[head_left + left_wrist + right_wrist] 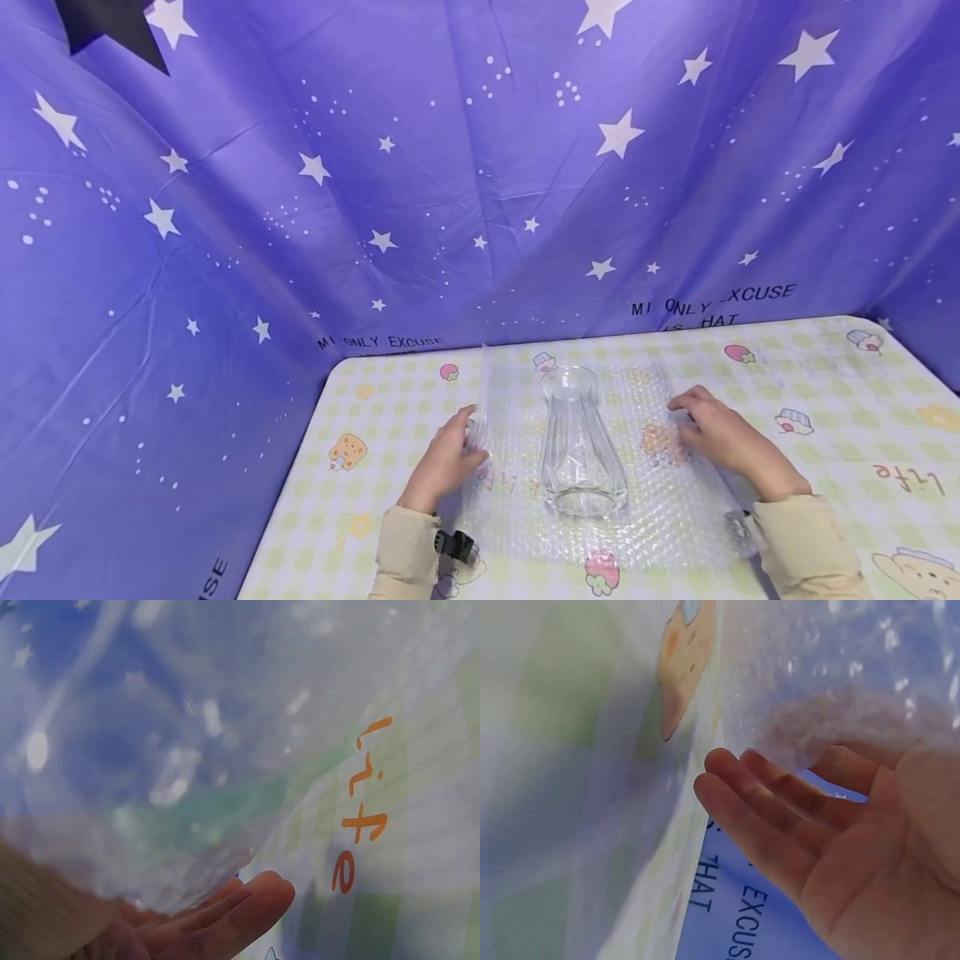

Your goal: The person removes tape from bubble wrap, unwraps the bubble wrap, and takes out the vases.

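A clear, faceted glass vase [581,446] is on a sheet of bubble wrap [645,533] in the head view. Its narrow mouth points to the far side, and it seems to lie on its side. My left hand [444,460] is at the sheet's left edge, and its straight fingers [259,907] show beneath the hazy plastic in the left wrist view. At the right edge is my right hand [723,437]. Its relaxed, slightly bent fingers [765,825] are beside the wrap in the right wrist view. Neither hand touches the vase.
A checked cloth [322,508] with printed cartoons covers the table. Behind and at both sides hangs a blue curtain [450,183] with white stars. The table's back edge runs along the curtain. A small black device [453,546] sits at my left wrist.
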Demonstrator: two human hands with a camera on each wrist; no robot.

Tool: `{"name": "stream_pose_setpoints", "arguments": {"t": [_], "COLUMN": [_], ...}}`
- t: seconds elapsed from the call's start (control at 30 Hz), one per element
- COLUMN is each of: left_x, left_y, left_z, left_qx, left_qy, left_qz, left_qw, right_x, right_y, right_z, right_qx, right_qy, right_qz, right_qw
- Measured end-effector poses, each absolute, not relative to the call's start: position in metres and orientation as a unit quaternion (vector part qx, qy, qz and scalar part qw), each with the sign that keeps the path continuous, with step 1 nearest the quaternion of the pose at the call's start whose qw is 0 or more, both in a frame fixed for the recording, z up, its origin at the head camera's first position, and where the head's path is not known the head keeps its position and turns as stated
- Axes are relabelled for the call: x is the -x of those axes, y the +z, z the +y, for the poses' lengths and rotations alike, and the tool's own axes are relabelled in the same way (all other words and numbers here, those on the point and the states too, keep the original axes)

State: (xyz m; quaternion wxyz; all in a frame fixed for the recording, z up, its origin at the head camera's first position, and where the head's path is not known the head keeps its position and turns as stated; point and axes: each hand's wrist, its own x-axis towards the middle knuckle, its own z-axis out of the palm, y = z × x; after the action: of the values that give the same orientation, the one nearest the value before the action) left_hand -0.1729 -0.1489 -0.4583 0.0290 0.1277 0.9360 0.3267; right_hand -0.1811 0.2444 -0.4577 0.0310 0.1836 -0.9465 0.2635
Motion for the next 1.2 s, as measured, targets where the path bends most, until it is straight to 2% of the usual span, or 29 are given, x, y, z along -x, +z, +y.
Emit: {"name": "stream_pose_setpoints", "arguments": {"t": [0.47, 0.73, 1.0, 1.2], "left_x": [0.174, 0.173, 0.17, 0.166], "left_y": [-0.458, -0.457, -0.449, -0.442], "left_z": [-0.15, -0.149, -0.144, -0.14], "left_qx": [-0.124, -0.128, -0.136, -0.144], "left_qy": [0.333, 0.326, 0.326, 0.327], "left_qz": [0.934, 0.936, 0.936, 0.933], "left_qw": [0.032, 0.023, -0.01, -0.034], "right_x": [0.179, 0.177, 0.17, 0.159], "right_y": [-0.456, -0.448, -0.431, -0.412], "right_z": [0.253, 0.255, 0.255, 0.254], "right_qx": [-0.175, -0.191, -0.187, -0.201], "right_qy": [0.268, 0.276, 0.261, 0.253], "right_qz": [-0.947, -0.941, -0.945, -0.941], "right_qw": [0.013, 0.037, 0.063, 0.105]}}
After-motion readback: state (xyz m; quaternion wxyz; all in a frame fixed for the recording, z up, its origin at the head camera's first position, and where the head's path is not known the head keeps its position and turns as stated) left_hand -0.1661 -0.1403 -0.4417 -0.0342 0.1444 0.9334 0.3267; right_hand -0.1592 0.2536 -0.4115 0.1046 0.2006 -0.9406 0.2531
